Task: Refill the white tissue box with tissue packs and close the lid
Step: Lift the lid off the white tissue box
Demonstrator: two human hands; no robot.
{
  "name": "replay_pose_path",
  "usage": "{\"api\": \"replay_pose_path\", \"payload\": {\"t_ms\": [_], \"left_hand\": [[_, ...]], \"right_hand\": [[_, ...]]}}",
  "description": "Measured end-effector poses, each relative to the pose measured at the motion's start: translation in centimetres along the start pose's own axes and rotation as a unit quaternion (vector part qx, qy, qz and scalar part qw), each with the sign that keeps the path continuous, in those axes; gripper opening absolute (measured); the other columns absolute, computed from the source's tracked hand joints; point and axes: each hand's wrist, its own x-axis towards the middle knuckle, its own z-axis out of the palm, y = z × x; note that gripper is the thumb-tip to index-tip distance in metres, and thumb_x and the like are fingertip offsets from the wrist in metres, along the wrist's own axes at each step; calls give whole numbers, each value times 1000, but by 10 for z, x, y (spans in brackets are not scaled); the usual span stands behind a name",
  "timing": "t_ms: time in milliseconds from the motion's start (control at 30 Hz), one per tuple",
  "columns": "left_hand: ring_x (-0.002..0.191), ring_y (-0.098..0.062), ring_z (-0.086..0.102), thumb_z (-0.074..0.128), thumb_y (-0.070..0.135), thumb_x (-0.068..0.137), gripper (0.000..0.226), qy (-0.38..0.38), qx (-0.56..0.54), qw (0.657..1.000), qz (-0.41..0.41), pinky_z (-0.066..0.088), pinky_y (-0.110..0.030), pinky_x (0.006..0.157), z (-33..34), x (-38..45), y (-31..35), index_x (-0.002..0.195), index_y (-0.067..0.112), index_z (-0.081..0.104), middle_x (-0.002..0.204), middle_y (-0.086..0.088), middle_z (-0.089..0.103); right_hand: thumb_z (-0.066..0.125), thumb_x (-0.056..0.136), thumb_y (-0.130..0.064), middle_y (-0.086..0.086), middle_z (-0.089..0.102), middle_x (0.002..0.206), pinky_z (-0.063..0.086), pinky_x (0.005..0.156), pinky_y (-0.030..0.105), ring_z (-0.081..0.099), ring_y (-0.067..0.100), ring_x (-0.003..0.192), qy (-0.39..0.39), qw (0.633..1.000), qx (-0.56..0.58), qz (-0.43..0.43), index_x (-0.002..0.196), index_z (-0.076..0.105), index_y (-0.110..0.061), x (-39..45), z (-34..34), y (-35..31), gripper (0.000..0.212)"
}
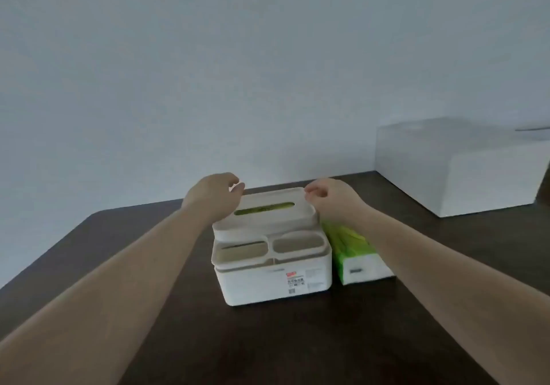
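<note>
Hands, two of them, reach forward from bare forearms over a dark brown worktop [148,280] set against a plain pale wall. One white tissue box [272,277] sits near the middle of the worktop. Its lid [265,215] lies on top of the far part of the box, with a long slot through which green shows. In front of the lid, on the near part of the box, are two open compartments side by side. A small printed label with a red mark is on the near face of the box.

The left hand [212,195] is at the far left corner of the lid, fingers curled, thumb and forefinger close together just above the rim; whether they touch the lid cannot be told. The right hand [330,198] is at the far right corner, fingers curled in loosely, holding nothing that can be seen.

One tissue pack [357,253], green and white, lies on the worktop just beside the right side of the box, partly under the right forearm. One large white carton [458,170] stands far right.
</note>
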Motion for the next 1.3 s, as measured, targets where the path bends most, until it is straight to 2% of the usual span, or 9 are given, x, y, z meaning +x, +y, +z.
{"api": "replay_pose_path", "payload": {"t_ms": [167,267,333,500,633,800,1033,1133,1300], "left_hand": [[115,-28,58,44,34,93,44,-18,-52,995,-78,47,-34,89,4,-34,-19,130,13,54,128,-5,61],[78,-26,54,48,27,88,13,12,-92,990,-102,37,-29,66,4,-42,-25,89,17,56,87,-5,57],[58,-22,38,48,22,82,24,-2,-96,988,-117,29,-28,54,8,-45,-29,61,16,37,65,-4,44],[45,-20,32,49,17,77,32,-24,-101,985,-137,26,-23,50,9,-45,-31,51,13,31,48,-1,38],[44,-19,25,45,10,74,30,-16,-102,984,-148,22,-22,48,11,-40,-32,51,14,27,49,0,30],[51,-23,38,43,5,74,23,-5,-149,975,-168,31,-23,53,9,-37,-30,54,11,35,57,-6,45],[54,-23,45,43,-6,78,15,21,-382,900,-211,45,-32,59,2,-27,-34,68,2,50,66,-10,46],[54,-24,45,44,-3,76,11,35,-375,902,-209,44,-32,61,1,-30,-43,69,2,51,63,-11,47],[66,-25,50,53,9,77,9,92,-348,912,-197,45,-33,67,-11,-36,-65,69,8,56,69,-14,56]], "right_hand": [[55,93,-32,8,66,121,44,96,35,59,26,114,11,994,-86,61,119,62,-7,-30,2,-18,37],[54,89,-34,11,69,91,49,73,34,64,30,92,24,987,-124,97,93,67,-2,-32,2,-25,34],[52,88,-30,5,56,64,40,54,29,58,27,65,21,983,-143,117,66,56,-6,-33,4,-27,32],[49,83,-12,3,51,59,32,47,24,48,21,53,43,969,-186,158,59,47,-10,-30,7,-34,24],[47,81,-5,3,45,59,28,46,23,40,18,50,58,965,-206,152,56,42,-10,-29,7,-37,26],[49,84,-8,1,38,55,23,45,23,32,17,47,96,966,-209,120,54,35,-12,-25,10,-35,34],[49,84,-16,0,39,59,24,45,25,39,17,50,103,987,-56,108,68,41,-15,-15,14,-48,18],[49,83,-7,3,32,53,19,42,25,30,19,44,110,985,-37,128,55,31,-14,-10,13,-53,34],[54,77,-5,6,38,54,22,44,25,37,23,50,99,986,-28,133,53,36,-11,-3,26,-62,31]]}}
